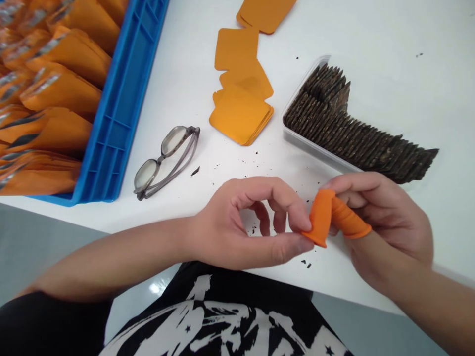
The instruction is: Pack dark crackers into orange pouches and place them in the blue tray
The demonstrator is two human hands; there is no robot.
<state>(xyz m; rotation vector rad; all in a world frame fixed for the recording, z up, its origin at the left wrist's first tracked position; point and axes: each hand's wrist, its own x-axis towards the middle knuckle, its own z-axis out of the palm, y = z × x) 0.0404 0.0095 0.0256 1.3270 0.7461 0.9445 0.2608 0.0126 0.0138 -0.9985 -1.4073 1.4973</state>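
Hands: L [237,222] + R [382,217], 2 orange finger cots [322,217].

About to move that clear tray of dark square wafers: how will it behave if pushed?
The clear tray looks thin, so it probably slides easily on the smooth white table. The dark wafers stand leaning in a row and overhang its end; they may topple. Crumbs nearby suggest they are brittle.

packing workbench, blue crate [122,99] of orange pouches [59,89], white table [389,59]
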